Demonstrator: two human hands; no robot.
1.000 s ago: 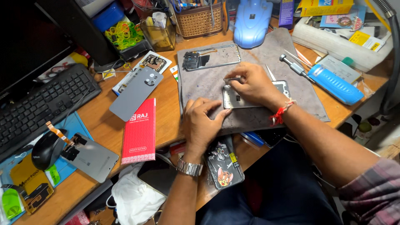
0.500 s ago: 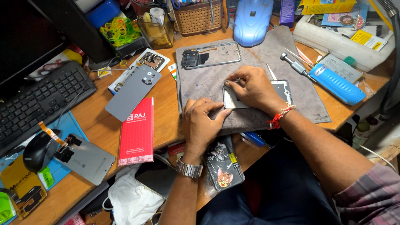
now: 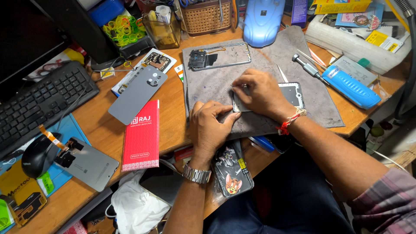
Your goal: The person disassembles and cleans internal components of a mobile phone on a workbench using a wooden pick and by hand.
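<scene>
A dismantled phone body [image 3: 291, 93] lies flat on a grey work mat [image 3: 216, 84]. My right hand [image 3: 260, 93] covers its left half and presses down on it with the fingertips at its upper left corner. My left hand [image 3: 212, 125], with a metal wristwatch [image 3: 196, 173] on the wrist, pins the phone's near left corner against the mat. Farther back on the mat rests a bare phone frame [image 3: 219, 55] with a small circuit board in it.
A screwdriver [image 3: 307, 67], tweezers [image 3: 281, 73] and a blue case [image 3: 352, 86] lie to the right. A grey back cover [image 3: 138, 93], red box [image 3: 142, 135], keyboard [image 3: 39, 102], mouse [image 3: 37, 155] and another phone [image 3: 89, 164] sit left. A wicker basket [image 3: 206, 16] stands behind.
Both hands stay pressed on the phone body; the fingers have shifted only slightly. The view has moved a little.
</scene>
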